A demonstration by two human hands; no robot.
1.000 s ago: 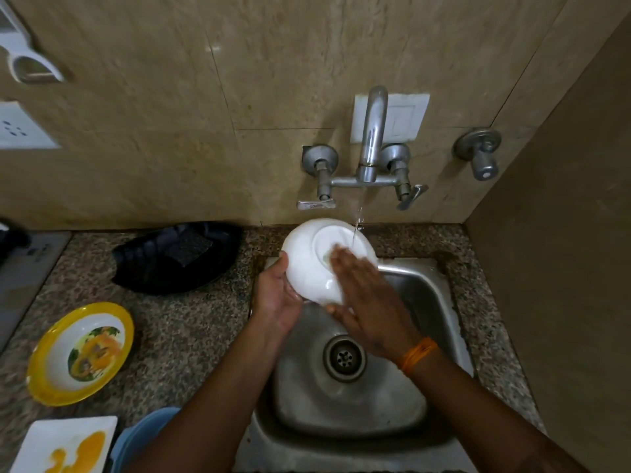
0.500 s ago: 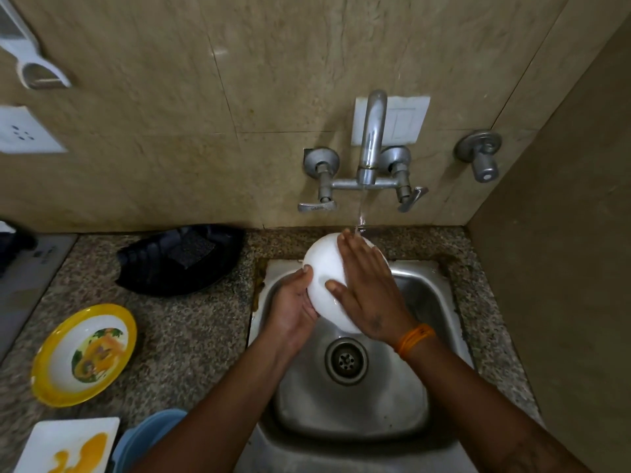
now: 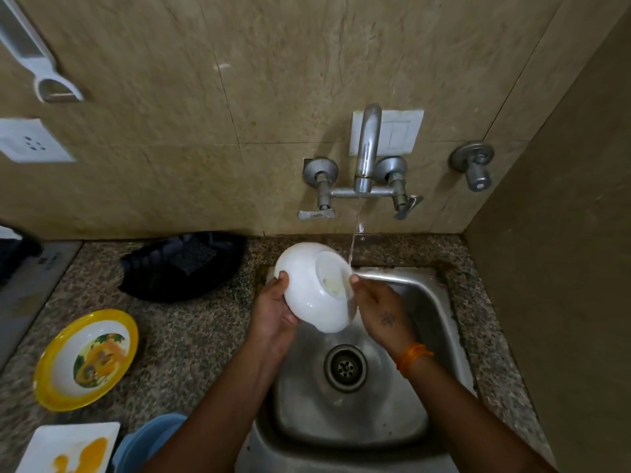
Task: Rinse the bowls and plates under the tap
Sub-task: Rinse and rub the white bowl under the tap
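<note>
A white bowl (image 3: 309, 295) is held bottom-up over the steel sink (image 3: 426, 295), tilted with its base facing me. My left hand (image 3: 273, 312) grips its left rim. My right hand (image 3: 379, 312) touches the right rim, thumb at the edge of the base. A thin stream of water falls from the tap (image 3: 367, 151) onto the bowl's right edge. A pale smear sits on the bowl's base. On the counter at left lie a yellow-rimmed bowl (image 3: 87, 360) and a white square plate (image 3: 65, 448), both with orange residue.
A black tray (image 3: 181, 268) with a sponge sits on the granite counter behind left. A blue container (image 3: 146, 442) stands by the sink's near left corner. Tap handles (image 3: 316, 213) stick out below the spout; a side wall closes the right.
My right hand slid off the bowl's base to its right rim, uncovering the base. The bowl shifted slightly left and tilted more toward me under the stream.
</note>
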